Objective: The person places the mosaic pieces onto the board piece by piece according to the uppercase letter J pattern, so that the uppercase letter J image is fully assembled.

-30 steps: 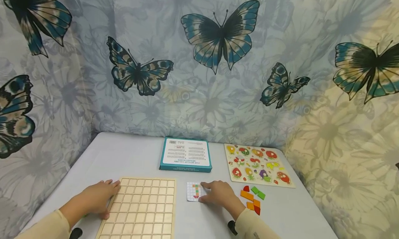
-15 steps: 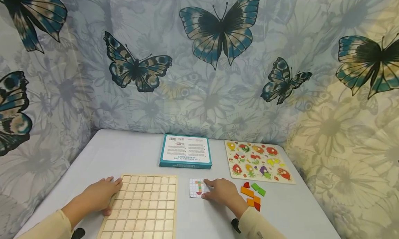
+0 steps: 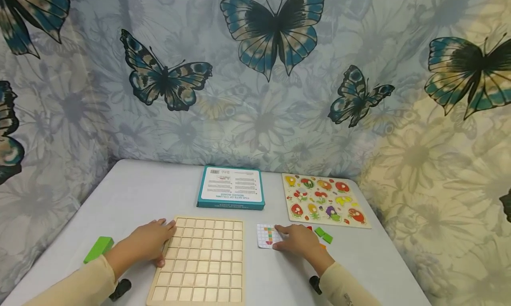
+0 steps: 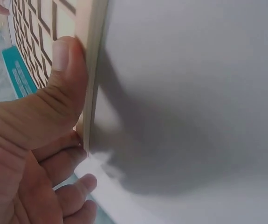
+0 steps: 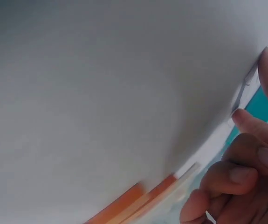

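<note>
My left hand [image 3: 148, 241] holds the left side of a pale wooden grid board [image 3: 203, 255], which lies flat. In the left wrist view the thumb [image 4: 68, 70] is over the board's edge, with the other fingers curled at its corner. To the right of the board, a small white card [image 3: 264, 236] with a coloured grid pattern lies on the table. My right hand [image 3: 298, 241] holds this card between thumb and index finger at its right side; the other fingers are curled in the right wrist view.
A green block [image 3: 98, 249] is beside my left wrist. Green tiles [image 3: 324, 235] lie right of my right hand, which partly hides orange and red pieces. Behind are a teal-edged box [image 3: 230, 187] and a fruit puzzle board [image 3: 325, 200] on the white table [image 3: 139, 190].
The grid board and the card have both slid to the right, each with its hand. The green block now shows by the left wrist. My right hand now covers most of the orange pieces.
</note>
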